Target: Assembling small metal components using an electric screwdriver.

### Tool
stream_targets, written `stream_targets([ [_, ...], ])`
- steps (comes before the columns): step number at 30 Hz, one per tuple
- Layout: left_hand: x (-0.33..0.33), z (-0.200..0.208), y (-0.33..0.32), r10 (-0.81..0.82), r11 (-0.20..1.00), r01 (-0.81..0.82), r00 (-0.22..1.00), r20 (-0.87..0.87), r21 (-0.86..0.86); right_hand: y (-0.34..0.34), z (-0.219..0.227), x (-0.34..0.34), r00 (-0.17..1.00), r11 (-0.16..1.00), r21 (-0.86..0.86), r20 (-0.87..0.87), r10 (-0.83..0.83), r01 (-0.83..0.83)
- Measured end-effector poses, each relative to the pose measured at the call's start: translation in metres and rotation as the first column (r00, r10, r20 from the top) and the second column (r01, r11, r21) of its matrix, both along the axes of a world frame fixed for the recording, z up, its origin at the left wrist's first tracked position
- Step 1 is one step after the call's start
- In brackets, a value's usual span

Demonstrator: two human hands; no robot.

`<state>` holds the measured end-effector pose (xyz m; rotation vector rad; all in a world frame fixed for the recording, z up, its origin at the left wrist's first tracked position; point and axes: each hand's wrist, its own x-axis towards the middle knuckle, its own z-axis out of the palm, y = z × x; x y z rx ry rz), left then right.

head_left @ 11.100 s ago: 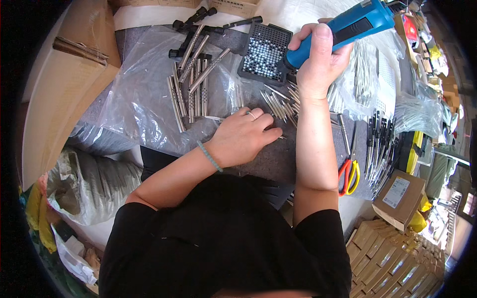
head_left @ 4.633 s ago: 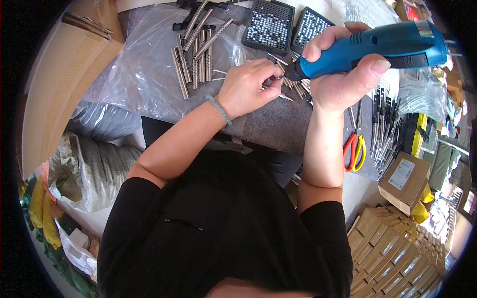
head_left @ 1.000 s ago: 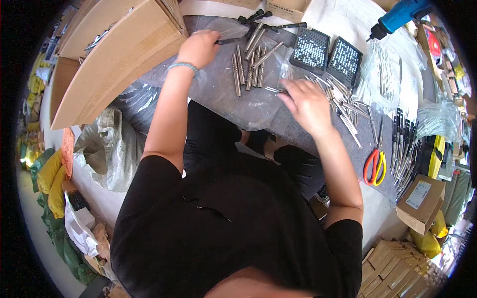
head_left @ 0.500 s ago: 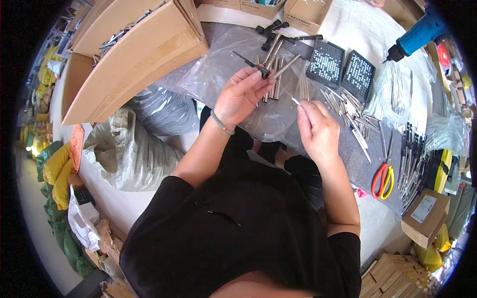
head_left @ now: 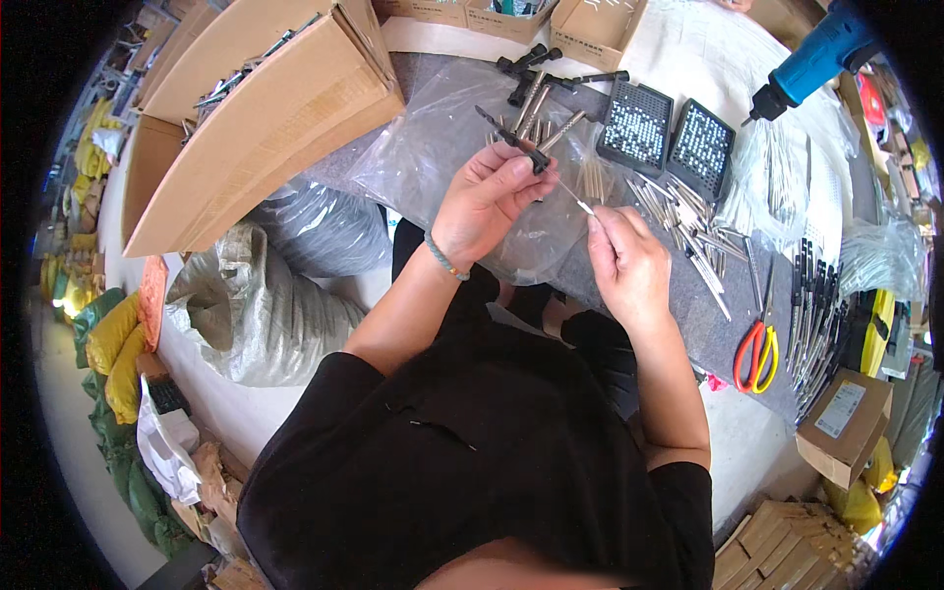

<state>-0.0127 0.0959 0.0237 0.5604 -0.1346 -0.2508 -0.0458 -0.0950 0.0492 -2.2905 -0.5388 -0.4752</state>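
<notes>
My left hand point(head_left: 484, 205) is closed around a black plastic part point(head_left: 512, 137) with a long narrow arm pointing up and left. Fingers and thumb pinch its thicker lower end. A thin metal rod with a white end point(head_left: 585, 206) sits between thumb and fingers of my right hand point(head_left: 631, 267). Its slender tip points toward the black part; whether they touch is too small to tell. Behind the left hand, silver metal tubes point(head_left: 533, 110) lie on clear plastic sheeting point(head_left: 413, 138). More thin silver rods point(head_left: 700, 256) are scattered right of my right hand.
Two black trays point(head_left: 605, 147) point(head_left: 700, 147) hold small white pieces. A blue power drill point(head_left: 821, 61) hangs at the upper right. Pliers with red and yellow handles point(head_left: 755, 356) lie near black-and-silver rods point(head_left: 808, 305). A large cardboard box point(head_left: 295, 123) stands at the left.
My left hand has shifted slightly right and down, and the black part has tilted. My right hand keeps the rod in nearly the same place. The whole view has shifted a little.
</notes>
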Motion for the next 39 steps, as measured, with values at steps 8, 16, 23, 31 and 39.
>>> stream_targets([
  [8, -0.004, -0.007, -0.019, -0.017, 0.983, 0.007, 0.998, 0.054, 0.182, 0.002, 0.002, 0.001, 1.0, 0.999, 0.038, 0.023, -0.006, 0.005],
  [16, -0.011, -0.013, -0.049, 0.033, 0.875, -0.055, 0.998, 0.055, 0.481, 0.002, -0.003, -0.001, 0.965, 0.995, -0.064, -0.245, -0.091, 0.077],
  [23, -0.001, -0.028, -0.057, -0.001, 0.912, 0.003, 1.0, -0.006, 0.411, -0.023, -0.023, -0.007, 0.957, 0.987, 0.081, -0.265, -0.114, 0.14],
  [31, -0.003, -0.028, -0.061, -0.066, 0.944, 0.073, 0.997, -0.033, 0.323, -0.027, -0.026, -0.016, 0.977, 0.979, 0.111, -0.142, -0.157, 0.173],
  [39, -0.005, -0.03, -0.063, -0.121, 0.93, 0.1, 0.992, 0.037, 0.354, -0.03, -0.018, -0.019, 0.967, 0.985, 0.063, -0.209, -0.146, 0.162],
])
